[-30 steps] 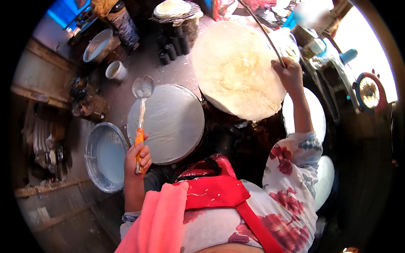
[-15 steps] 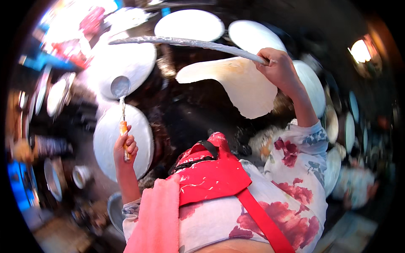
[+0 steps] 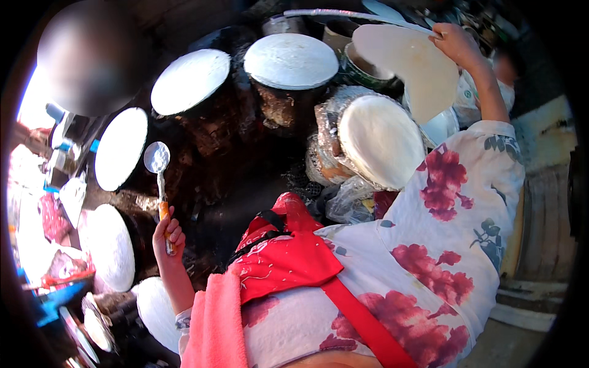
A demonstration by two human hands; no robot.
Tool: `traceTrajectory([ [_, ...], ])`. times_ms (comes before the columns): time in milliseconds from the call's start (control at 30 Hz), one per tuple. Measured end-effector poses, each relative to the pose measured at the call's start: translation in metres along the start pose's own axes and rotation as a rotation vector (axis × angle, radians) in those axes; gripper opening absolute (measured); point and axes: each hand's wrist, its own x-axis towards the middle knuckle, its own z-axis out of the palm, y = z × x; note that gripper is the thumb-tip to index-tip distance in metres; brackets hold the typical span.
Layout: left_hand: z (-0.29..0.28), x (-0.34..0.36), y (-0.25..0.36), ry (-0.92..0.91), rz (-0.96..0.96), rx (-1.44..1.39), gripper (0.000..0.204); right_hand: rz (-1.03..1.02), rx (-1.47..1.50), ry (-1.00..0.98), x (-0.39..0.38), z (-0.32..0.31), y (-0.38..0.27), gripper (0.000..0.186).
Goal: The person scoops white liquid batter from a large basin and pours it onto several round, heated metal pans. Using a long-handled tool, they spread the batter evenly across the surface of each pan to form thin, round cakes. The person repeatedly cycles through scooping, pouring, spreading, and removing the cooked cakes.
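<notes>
My left hand (image 3: 168,234) is wrapped round the orange handle of a ladle (image 3: 157,158), whose round bowl is coated with white batter. The bowl is raised near a white-topped round griddle (image 3: 121,149). At the upper right, my right hand (image 3: 455,45) is closed on the end of a long thin stick (image 3: 356,16). A thin, pale, floppy sheet (image 3: 410,64), like a large crepe, hangs below the stick beside this hand. It hangs above a dark green-rimmed pot and a pale round surface; whether it touches either I cannot tell.
More round griddles with white tops, such as one at the back (image 3: 291,61) and one beside it (image 3: 190,82), curve round me on dark stands. A cream round pad (image 3: 381,142) sits on a plastic-wrapped base. A person (image 3: 92,58) is at the upper left. Clear plastic bags (image 3: 350,202) lie nearby.
My view has turned to the right. The stick and hanging sheet have gone from above the griddles to the pots at the upper right. The ladle stays raised in my left hand.
</notes>
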Motion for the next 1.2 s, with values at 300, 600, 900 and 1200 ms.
traceTrajectory([
  [300,0.017,0.056,-0.01,-0.032,-0.065,0.059,0.035,0.071,-0.072,-0.191,-0.116,0.16,-0.112,0.012],
  [600,0.031,0.06,-0.009,0.158,-0.117,0.162,0.033,0.376,0.439,-0.326,-0.228,0.286,-0.22,0.018],
  [900,0.056,0.055,-0.022,0.108,-0.01,0.136,0.036,0.846,0.332,-0.369,-0.174,0.348,-0.142,0.023],
  [1200,0.04,0.039,-0.034,0.068,0.005,0.012,0.039,0.821,0.401,-0.425,-0.178,0.351,-0.182,0.023],
])
